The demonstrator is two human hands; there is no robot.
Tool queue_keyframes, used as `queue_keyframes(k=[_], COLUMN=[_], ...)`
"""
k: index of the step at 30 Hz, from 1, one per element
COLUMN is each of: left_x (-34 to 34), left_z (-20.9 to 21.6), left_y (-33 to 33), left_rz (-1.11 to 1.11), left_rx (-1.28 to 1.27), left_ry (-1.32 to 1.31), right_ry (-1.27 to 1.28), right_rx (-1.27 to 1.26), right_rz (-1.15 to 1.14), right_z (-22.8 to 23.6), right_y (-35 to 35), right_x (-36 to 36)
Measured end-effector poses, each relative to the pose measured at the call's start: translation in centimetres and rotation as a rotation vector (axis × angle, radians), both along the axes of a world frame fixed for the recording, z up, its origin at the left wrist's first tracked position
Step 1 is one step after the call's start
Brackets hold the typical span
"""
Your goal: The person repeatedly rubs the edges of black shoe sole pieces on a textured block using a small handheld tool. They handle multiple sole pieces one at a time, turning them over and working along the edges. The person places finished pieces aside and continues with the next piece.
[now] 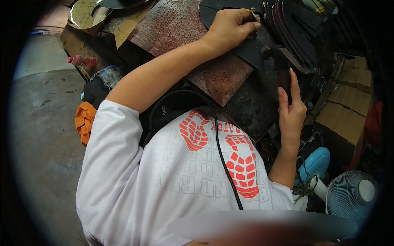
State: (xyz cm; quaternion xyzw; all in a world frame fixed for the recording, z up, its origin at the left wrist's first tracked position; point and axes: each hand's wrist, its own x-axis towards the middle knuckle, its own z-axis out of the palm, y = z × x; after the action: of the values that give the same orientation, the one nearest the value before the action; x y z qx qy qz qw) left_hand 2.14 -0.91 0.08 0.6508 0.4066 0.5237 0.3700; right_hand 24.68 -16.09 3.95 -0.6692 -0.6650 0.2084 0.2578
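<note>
Near the top of the head view, my left hand (234, 30) is closed, thumb and fingers pinched around a slim punch-like tool (253, 9) whose small metal end pokes out above them. That hand rests over a flat black sheet (249, 52) on the work surface. Lower and to the right, my right hand (292, 110) is wrapped around the dark handle of a hammer (283, 78). The hammer's head lies just below and right of my left hand, above the sheet's edge. Part of the handle is hidden against the dark background.
A worn reddish board (172, 30) lies beneath the sheet. Curved black pieces (287, 33) are stacked at the far right. Brown cardboard boxes (342, 110) and a fan (352, 194) stand on the right. A pink-capped bottle (84, 61) and orange cloth (85, 121) are on the left.
</note>
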Motion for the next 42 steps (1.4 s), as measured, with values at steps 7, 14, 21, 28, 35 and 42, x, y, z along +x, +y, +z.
queue_keyframes(k=[7, 14, 21, 28, 35, 42], left_x=[0.0, 0.1, 0.1, 0.9, 0.5, 0.8], left_z=[0.1, -0.2, 0.4, 1.2, 0.9, 1.5], left_y=[0.1, 0.1, 0.0, -0.9, -0.8, -1.4], left_rz=[-0.050, -0.004, -0.031, 0.010, 0.017, -0.019], left_rx=[-0.113, -0.016, 0.149, 0.575, 0.504, 0.561], left_ry=[-0.190, 0.040, 0.157, 0.454, 0.418, 0.445], right_ry=[0.017, 0.077, 0.488, -1.148, 0.170, 0.164], right_rx=[-0.013, -0.032, 0.478, 0.212, 0.410, 0.311], right_rz=[-0.002, 0.003, 0.017, -0.062, -0.038, 0.055], right_z=[0.3, -0.9, 9.3, 5.4, 5.3, 5.1], right_y=[0.2, 0.3, 0.4, -0.4, 0.2, 1.2], right_x=[-0.1, 0.9, 2.1, 0.1, 2.7, -0.1])
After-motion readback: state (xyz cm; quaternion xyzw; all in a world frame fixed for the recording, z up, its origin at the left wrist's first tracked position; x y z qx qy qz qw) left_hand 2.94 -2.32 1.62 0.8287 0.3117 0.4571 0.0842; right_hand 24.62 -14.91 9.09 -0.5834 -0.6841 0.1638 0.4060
